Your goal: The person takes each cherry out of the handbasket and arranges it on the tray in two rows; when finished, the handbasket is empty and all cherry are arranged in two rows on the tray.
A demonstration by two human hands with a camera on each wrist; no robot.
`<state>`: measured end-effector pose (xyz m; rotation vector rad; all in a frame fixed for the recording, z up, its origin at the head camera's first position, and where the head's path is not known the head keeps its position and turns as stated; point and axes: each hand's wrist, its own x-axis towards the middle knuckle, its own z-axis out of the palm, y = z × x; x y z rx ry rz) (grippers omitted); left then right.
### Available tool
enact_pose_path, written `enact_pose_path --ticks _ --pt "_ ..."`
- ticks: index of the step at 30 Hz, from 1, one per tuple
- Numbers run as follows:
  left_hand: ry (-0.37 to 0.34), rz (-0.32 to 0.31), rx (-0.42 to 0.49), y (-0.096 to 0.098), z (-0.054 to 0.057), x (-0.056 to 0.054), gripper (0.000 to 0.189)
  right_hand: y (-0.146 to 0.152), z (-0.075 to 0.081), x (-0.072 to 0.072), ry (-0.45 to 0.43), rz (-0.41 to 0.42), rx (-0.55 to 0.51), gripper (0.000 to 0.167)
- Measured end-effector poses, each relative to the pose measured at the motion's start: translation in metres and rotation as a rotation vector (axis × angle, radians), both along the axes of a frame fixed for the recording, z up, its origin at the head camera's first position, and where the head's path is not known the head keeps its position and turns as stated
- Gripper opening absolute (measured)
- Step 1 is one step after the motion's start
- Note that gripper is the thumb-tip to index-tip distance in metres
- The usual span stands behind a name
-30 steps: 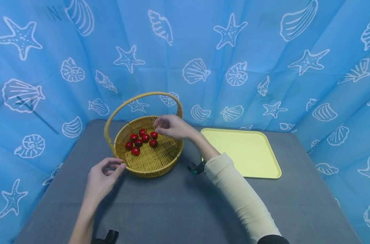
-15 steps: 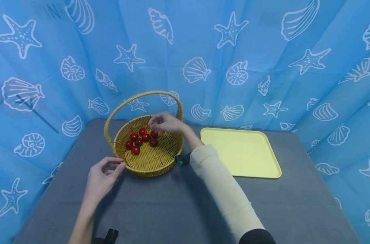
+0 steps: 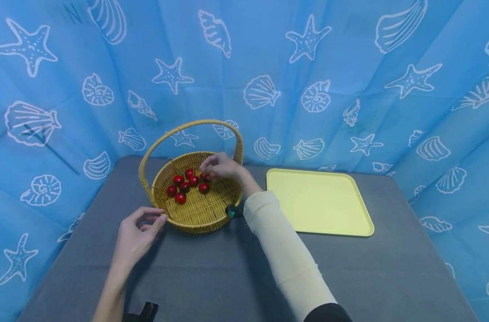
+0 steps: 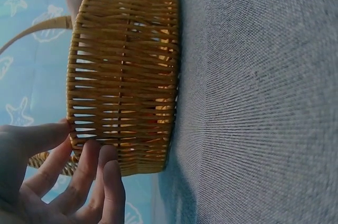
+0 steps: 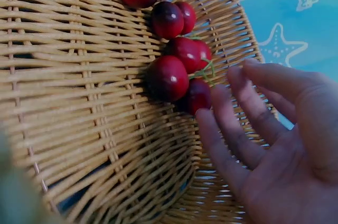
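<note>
A round wicker basket (image 3: pixel 200 219) with a tall hoop handle stands on the grey cloth. My left hand (image 3: pixel 137 232) pinches its near-left rim between thumb and fingers, plain in the left wrist view. Several dark red cherries (image 3: pixel 180 198) with green stems lie inside, mostly toward the left and back. My right hand (image 3: pixel 224 167) is over the back right of the basket. In the right wrist view its loosely bent fingers (image 5: pixel 232 139) are beside the cherry (image 5: pixel 199 96) at the end of the cluster, near the stems. Nothing shows between thumb and fingertips.
A pale yellow rectangular tray (image 3: pixel 321 203) lies on the table (image 3: pixel 212 273), right of the basket. Behind hangs a blue curtain (image 3: pixel 284 125) with white shells and starfish. The basket's handle (image 3: pixel 188 125) arches up near my right hand.
My right hand has moved left and in over the cherries, its fingers drawing closer together, then shifted slightly. The left hand stays on the rim, and the cherries have not moved.
</note>
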<state>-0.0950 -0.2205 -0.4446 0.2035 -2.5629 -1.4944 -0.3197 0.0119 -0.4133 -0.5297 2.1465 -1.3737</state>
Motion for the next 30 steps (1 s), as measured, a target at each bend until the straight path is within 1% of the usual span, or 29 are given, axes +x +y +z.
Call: enact_pose_path --ticks 6,10,14,18,23,27,30 --pt "0.001 0.003 0.002 0.000 0.000 0.000 0.031 -0.001 -0.002 0.002 -0.024 0.028 0.043 0.020" --pt "-0.005 0.006 -0.006 0.000 0.000 0.000 0.031 -0.002 -0.004 0.003 -0.050 0.054 0.098 0.024" --pt "-0.004 0.004 -0.011 0.000 -0.001 0.000 0.032 -0.002 -0.006 0.005 -0.069 0.088 0.129 0.030" --pt "0.003 0.000 -0.009 0.000 -0.001 0.000 0.032 -0.002 -0.007 0.007 -0.042 0.124 0.176 0.034" --pt "0.014 -0.004 -0.003 0.000 -0.001 0.000 0.031 -0.002 -0.010 0.006 -0.003 0.158 0.235 0.034" --pt "0.009 -0.001 0.003 0.000 -0.001 -0.001 0.031 -0.002 -0.011 0.004 0.017 0.167 0.248 0.030" --pt "0.001 0.003 0.005 0.000 -0.001 0.000 0.032 -0.002 -0.012 0.004 0.014 0.164 0.236 0.028"
